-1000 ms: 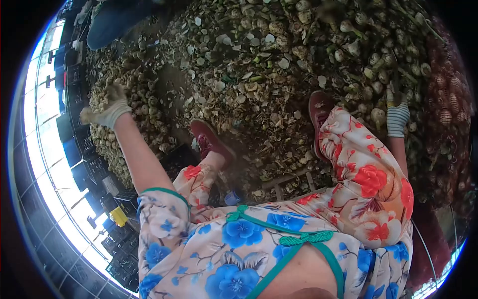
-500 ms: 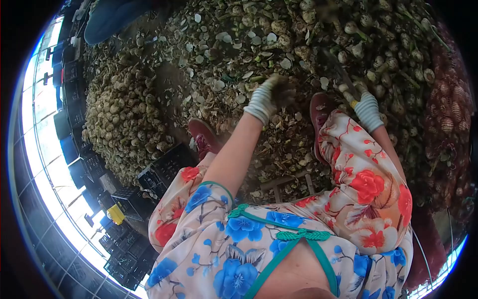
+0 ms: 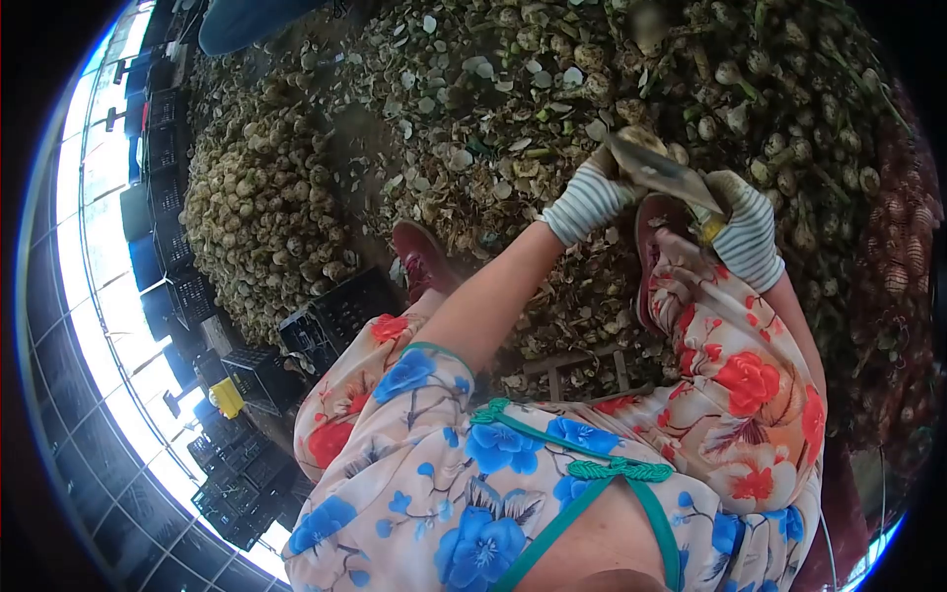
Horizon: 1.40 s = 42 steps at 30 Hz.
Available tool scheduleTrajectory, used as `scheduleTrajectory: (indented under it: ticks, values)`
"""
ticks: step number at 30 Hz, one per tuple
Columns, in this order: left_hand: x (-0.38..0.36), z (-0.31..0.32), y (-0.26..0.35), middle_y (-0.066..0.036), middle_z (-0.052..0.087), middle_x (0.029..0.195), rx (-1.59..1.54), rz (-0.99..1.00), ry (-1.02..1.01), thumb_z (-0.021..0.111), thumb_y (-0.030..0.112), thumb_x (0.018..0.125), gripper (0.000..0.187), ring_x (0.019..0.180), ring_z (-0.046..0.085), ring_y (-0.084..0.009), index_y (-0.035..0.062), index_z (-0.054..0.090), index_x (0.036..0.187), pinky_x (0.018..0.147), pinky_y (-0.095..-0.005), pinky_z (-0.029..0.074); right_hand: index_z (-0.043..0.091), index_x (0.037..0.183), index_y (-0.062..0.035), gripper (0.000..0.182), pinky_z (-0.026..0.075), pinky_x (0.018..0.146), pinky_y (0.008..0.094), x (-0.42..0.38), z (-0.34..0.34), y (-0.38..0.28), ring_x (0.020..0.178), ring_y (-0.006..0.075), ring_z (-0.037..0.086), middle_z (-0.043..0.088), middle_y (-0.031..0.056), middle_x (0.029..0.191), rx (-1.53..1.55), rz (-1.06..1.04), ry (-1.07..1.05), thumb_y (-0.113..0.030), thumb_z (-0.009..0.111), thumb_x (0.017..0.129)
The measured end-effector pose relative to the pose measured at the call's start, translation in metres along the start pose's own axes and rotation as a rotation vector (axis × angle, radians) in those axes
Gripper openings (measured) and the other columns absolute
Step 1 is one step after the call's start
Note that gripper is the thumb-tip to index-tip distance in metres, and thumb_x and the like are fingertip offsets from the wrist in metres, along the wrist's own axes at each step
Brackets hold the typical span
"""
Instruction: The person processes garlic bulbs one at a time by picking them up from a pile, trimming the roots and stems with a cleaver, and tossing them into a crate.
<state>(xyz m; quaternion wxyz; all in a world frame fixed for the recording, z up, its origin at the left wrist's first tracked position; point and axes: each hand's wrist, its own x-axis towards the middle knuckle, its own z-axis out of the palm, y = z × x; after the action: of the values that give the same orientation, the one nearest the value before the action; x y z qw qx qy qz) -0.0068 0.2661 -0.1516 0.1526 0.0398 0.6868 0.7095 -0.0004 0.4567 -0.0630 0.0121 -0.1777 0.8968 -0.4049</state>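
Observation:
My left hand (image 3: 612,180), in a striped knit glove with a dirty palm, is closed around a bulb that looks like garlic (image 3: 639,136), partly hidden behind the blade. A similarly gloved right hand (image 3: 738,212) grips a knife (image 3: 663,176) by its yellow handle. The broad blade points left and crosses in front of the left fingers at the bulb. Both hands are close together above the right shoe (image 3: 659,232). Beneath them lies a layer of peelings and cut stalks (image 3: 577,286).
A big heap of trimmed bulbs (image 3: 258,207) lies left, beside a black crate (image 3: 340,314). Bulbs with green stalks (image 3: 789,148) are piled at right, by a red mesh sack (image 3: 896,247). More black crates (image 3: 168,187) line the left wall. A wooden frame (image 3: 582,370) is between the legs.
My left hand has moved right and now holds a bulb against the knife. The right hand has turned the blade across to the left. The view has shifted slightly.

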Motion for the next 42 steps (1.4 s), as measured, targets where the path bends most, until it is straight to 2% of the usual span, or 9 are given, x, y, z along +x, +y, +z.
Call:
scheduleTrajectory:
  ticks: [1, 16, 20, 22, 24, 30, 32, 33, 42]
  values:
    - [0.005, -0.018, -0.003, -0.008, 0.052, 0.104, 0.511, 0.020, -0.428, 0.051, 0.019, 0.080, 0.037, 0.092, 0.050, -0.0169, 0.0066, 0.040, 0.113, 0.079, -0.0304, 0.044, 0.056, 0.085, -0.0026, 0.028, 0.046, 0.059, 0.0315, 0.003, -0.001, -0.003, 0.068, 0.0303, 0.056, 0.056, 0.0144, 0.076, 0.033, 0.004, -0.042, -0.009, 0.064, 0.059]
    - [-0.026, -0.001, 0.008, -0.010, 0.048, 0.109, -0.360, -0.328, -0.158, 0.039, 0.019, 0.083, 0.033, 0.096, 0.051, -0.0185, 0.0009, 0.042, 0.110, 0.084, -0.0305, 0.043, 0.055, 0.087, -0.0031, 0.026, 0.045, 0.059, 0.0354, -0.007, 0.027, 0.023, 0.070, 0.0334, 0.055, 0.056, 0.0156, 0.077, 0.033, 0.011, -0.067, -0.014, 0.061, 0.064]
    - [-0.021, 0.003, 0.041, -0.006, 0.053, 0.101, -0.398, -0.207, -0.055, 0.050, 0.005, 0.076, 0.029, 0.090, 0.054, -0.0149, 0.0025, 0.047, 0.105, 0.080, -0.0265, 0.045, 0.053, 0.101, -0.0089, 0.029, 0.045, 0.065, 0.0341, -0.030, 0.037, 0.083, 0.079, 0.0319, 0.057, 0.059, 0.0157, 0.089, -0.352, 0.658, -0.315, -0.024, 0.056, 0.076]
    - [-0.012, -0.008, 0.042, -0.004, 0.056, 0.097, -0.391, -0.179, 0.009, 0.056, -0.002, 0.073, 0.031, 0.088, 0.055, -0.0131, 0.0033, 0.049, 0.102, 0.078, -0.0245, 0.046, 0.055, 0.097, -0.0068, 0.026, 0.045, 0.064, 0.0323, -0.057, 0.052, 0.118, 0.076, 0.0299, 0.058, 0.060, 0.0154, 0.084, 0.112, 0.452, 0.038, -0.021, 0.058, 0.075]
    - [0.004, -0.020, 0.034, -0.004, 0.056, 0.097, 0.742, 0.185, -0.065, 0.058, 0.011, 0.075, 0.035, 0.090, 0.054, -0.0150, 0.0059, 0.046, 0.107, 0.084, -0.0288, 0.044, 0.056, 0.091, -0.0048, 0.022, 0.045, 0.062, 0.0309, -0.037, 0.035, 0.074, 0.072, 0.0284, 0.059, 0.060, 0.0146, 0.080, 0.250, 0.475, 0.044, -0.017, 0.061, 0.074]
    - [0.005, -0.029, 0.016, -0.004, 0.059, 0.096, 0.501, -0.165, -0.282, 0.060, 0.016, 0.073, 0.037, 0.082, 0.057, -0.0131, 0.0024, 0.049, 0.106, 0.073, -0.0242, 0.047, 0.056, 0.085, -0.0021, 0.030, 0.045, 0.059, 0.0330, -0.002, 0.018, 0.009, 0.068, 0.0311, 0.057, 0.057, 0.0152, 0.076, 0.046, 0.028, -0.004, -0.011, 0.065, 0.057]
    - [-0.011, -0.026, 0.010, -0.005, 0.061, 0.089, -0.283, -0.163, -0.071, 0.059, 0.017, 0.073, 0.030, 0.079, 0.058, -0.0129, 0.0026, 0.054, 0.099, 0.069, -0.0257, 0.047, 0.056, 0.086, -0.0022, 0.033, 0.045, 0.059, 0.0354, 0.001, 0.022, 0.010, 0.070, 0.0317, 0.056, 0.057, 0.0149, 0.076, 0.007, -0.021, -0.073, -0.012, 0.065, 0.056]
    - [-0.011, -0.020, 0.009, -0.005, 0.062, 0.083, 0.395, 0.069, -0.009, 0.060, 0.015, 0.073, 0.022, 0.074, 0.059, -0.0135, 0.0028, 0.059, 0.090, 0.066, -0.0270, 0.048, 0.055, 0.087, -0.0024, 0.035, 0.045, 0.060, 0.0364, 0.000, 0.025, 0.011, 0.070, 0.0323, 0.055, 0.056, 0.0150, 0.076, 0.038, -0.022, -0.093, -0.011, 0.065, 0.055]
    - [-0.022, -0.015, 0.018, -0.004, 0.063, 0.087, 0.067, -0.100, -0.100, 0.055, 0.009, 0.074, 0.019, 0.077, 0.060, -0.0135, 0.0074, 0.061, 0.091, 0.071, -0.0244, 0.047, 0.055, 0.090, -0.0028, 0.034, 0.046, 0.063, 0.0336, -0.016, 0.043, 0.032, 0.073, 0.0323, 0.056, 0.057, 0.0160, 0.079, 0.058, 0.032, -0.081, -0.009, 0.063, 0.057]
